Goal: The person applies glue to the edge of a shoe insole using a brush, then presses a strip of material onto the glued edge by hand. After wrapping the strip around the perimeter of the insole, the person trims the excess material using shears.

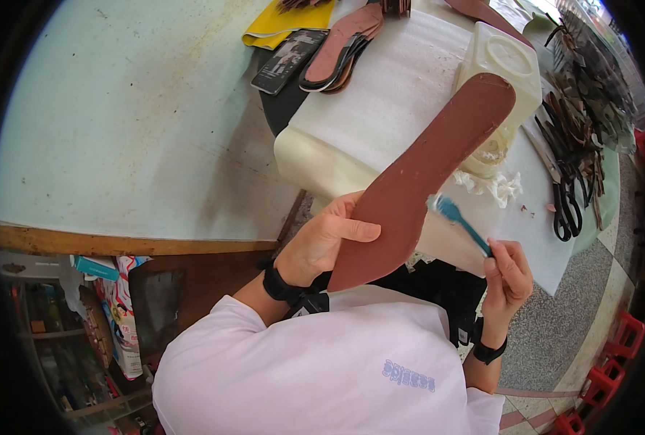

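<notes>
Brown insole (424,168), mid-scene, slants toward far right: our left grip (328,233) pinches its near-left edge, our right grip (507,278) pinches a teal brush (468,230) beside its right edge, contact unclear. For even strokes, we should steady the insole and brush lightly.

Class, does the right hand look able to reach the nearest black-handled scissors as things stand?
Probably yes: nothing visible blocks the right hand from the scissors, though it would likely need to put down the teal brush.
</notes>
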`<state>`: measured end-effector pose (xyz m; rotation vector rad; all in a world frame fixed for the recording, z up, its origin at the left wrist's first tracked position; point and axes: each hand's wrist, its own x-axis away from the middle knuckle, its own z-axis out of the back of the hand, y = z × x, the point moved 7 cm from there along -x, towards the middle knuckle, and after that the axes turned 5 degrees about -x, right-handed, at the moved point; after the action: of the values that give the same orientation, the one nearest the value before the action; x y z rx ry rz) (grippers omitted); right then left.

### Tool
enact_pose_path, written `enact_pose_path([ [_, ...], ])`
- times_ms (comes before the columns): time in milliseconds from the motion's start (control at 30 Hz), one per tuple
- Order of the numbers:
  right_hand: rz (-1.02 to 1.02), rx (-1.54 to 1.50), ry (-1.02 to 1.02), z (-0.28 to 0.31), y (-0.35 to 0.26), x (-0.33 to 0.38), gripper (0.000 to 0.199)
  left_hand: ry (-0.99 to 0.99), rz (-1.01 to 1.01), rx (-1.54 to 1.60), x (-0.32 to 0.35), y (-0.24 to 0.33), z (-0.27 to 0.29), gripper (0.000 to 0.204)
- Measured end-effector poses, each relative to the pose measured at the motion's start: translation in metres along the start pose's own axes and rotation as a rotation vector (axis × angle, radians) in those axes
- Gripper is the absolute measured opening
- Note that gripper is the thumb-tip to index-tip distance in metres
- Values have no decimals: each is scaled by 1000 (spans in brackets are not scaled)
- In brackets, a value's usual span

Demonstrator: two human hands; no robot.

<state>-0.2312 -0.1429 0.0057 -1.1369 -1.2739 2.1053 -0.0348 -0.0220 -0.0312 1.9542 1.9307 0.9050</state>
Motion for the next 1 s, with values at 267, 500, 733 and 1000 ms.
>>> enact_pose_path([
  [267, 17, -46, 103, 15, 6, -4, 24, -16, 41, 22, 0, -1, -5, 53],
  [500, -17, 3, 201, 20, 11, -8, 22, -28, 72, 6, -2, -5, -4, 51],
  [733, 19, -50, 27, 17, 6, -7, 22, -48, 45, -6, -1, -3, -2, 50],
  [1000, 1, -35, 217, 26, 23, -13, 22, -35, 75, -71, 1, -4, 3, 52],
])
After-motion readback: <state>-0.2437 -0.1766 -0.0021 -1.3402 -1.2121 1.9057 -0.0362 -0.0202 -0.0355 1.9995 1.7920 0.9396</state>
